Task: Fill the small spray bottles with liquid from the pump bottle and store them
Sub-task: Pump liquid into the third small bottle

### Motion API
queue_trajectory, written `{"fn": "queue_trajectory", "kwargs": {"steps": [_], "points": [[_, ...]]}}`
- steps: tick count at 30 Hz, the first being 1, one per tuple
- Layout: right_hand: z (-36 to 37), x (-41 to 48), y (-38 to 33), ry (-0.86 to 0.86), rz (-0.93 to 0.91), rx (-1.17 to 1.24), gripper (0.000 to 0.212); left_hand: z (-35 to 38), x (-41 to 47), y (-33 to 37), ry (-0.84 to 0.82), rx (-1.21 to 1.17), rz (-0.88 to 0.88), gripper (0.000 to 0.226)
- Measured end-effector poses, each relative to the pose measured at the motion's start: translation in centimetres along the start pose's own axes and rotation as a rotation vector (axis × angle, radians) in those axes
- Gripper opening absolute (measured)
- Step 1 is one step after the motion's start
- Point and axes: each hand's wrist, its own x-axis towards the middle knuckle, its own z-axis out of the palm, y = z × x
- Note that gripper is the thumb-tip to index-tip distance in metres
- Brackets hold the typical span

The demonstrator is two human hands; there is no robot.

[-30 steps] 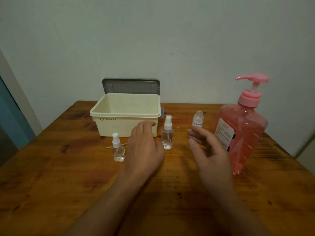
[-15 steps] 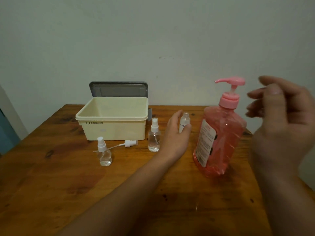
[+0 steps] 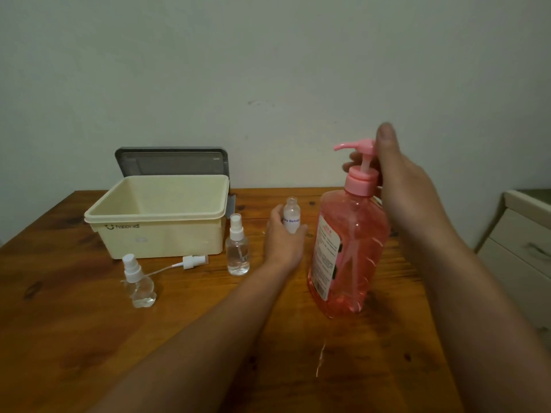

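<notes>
While the left hand [image 3: 283,242] wraps fingers and thumb round the small uncapped spray bottle [image 3: 291,216], which stands on the wooden table [image 3: 208,338] just beside the pump bottle [image 3: 348,248], the right hand [image 3: 402,186] is at the pink pump head [image 3: 354,146]. Its fingers curl behind the stem and its thumb is raised, though whether they press yet is hard to tell. Light and easily tipped, the little bottle wants a firm hold low on its body; the big one looks heavy, nearly full and steady enough to pump from the top.
</notes>
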Motion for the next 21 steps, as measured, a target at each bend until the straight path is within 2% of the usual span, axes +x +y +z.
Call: {"fn": "queue_trajectory", "kwargs": {"steps": [7, 12, 21], "points": [[0.1, 0.1, 0.4, -0.073, 0.065, 0.07, 0.061, 0.3, 0.7, -1.1, 0.026, 0.097, 0.008, 0.038], [0.0, 0.4, 0.6, -0.093, 0.125, 0.122, 0.066, -0.1, -0.2, -0.2, 0.039, 0.013, 0.07, 0.03], [0.2, 0.6, 0.6, -0.142, 0.165, 0.19, 0.07, -4.0, -3.6, 4.6, -0.035, -0.068, 0.273, 0.046]]}}
